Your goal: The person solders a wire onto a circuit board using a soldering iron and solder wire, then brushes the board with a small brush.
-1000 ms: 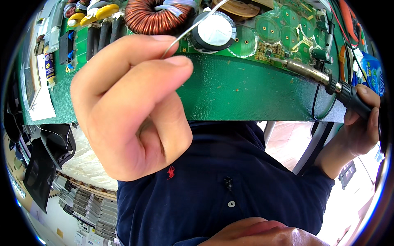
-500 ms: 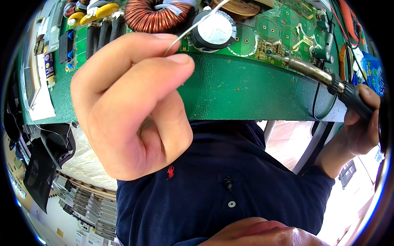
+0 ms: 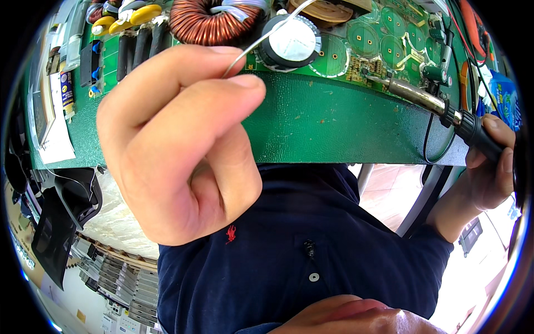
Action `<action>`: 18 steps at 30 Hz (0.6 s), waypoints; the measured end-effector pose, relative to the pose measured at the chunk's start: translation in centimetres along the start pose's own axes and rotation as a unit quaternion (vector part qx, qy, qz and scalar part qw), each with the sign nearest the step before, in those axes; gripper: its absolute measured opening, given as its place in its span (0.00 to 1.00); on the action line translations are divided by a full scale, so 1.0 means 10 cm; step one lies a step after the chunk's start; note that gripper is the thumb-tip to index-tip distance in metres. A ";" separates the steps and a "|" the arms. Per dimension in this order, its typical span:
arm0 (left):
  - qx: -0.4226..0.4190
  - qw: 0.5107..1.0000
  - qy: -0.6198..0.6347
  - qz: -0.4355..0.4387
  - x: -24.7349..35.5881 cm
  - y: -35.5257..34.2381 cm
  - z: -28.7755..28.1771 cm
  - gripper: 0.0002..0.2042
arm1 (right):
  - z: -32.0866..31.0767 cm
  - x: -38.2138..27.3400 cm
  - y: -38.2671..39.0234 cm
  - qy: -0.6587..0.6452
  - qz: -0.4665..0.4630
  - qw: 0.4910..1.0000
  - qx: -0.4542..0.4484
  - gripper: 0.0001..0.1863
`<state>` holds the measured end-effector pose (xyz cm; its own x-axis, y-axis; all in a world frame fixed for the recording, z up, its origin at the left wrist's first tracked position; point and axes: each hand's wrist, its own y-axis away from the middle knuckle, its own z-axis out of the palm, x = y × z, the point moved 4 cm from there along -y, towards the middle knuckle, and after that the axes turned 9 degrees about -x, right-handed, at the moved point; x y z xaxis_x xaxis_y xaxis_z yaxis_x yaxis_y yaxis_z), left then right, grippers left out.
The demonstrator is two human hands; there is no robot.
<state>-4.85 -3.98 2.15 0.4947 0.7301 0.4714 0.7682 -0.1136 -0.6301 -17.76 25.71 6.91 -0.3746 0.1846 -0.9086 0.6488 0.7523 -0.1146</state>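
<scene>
Over on the left, beyond a white sheet of paper (image 3: pixel 55 136) on the green table (image 3: pixel 322 122), yellow discs (image 3: pixel 146 13) and a big copper coil (image 3: pixel 192 25) stand on the circuit board (image 3: pixel 364 38). In front of them, the left hand (image 3: pixel 181 145) is raised, thumb and forefinger pinched on a thin silvery wire (image 3: pixel 258 41), other fingers curled in. It has barely stirred over the last second, drifting a touch to the right at most. From the pinch, the wire slants up past a round black part with a white top (image 3: pixel 292 39) and out of my view, so I cannot tell where it ends.

Farther right, the soldering iron (image 3: pixel 420 96) is what has shifted: half a second ago its tip and shaft lay a little differently, and now it has tilted back close to its earlier slant. The tip is at the small components along the board's near edge; whether it touches them I can't make out. I'd judge this a small adjustment on one spot. The right hand (image 3: pixel 492 167) is wrapped around the black handle, well apart from the left.
</scene>
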 end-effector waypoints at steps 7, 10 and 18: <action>0.008 1.000 0.001 -0.011 0.01 0.01 0.00 0.08 | 0.01 0.00 0.00 0.020 0.016 1.000 0.006 0.26; 0.013 1.000 -0.004 -0.013 0.01 0.01 0.01 0.07 | 0.02 -0.02 -0.01 -0.002 0.005 1.000 0.005 0.26; 0.001 1.000 0.000 -0.015 0.00 0.02 -0.02 0.08 | -0.10 -0.04 -0.05 0.012 -0.033 0.999 0.018 0.24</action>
<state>-4.63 -4.12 2.11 0.4721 0.7331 0.4895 0.7816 -0.0913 -0.6171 -18.59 25.94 7.75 -0.4338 0.1508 -0.8883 0.6453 0.7401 -0.1895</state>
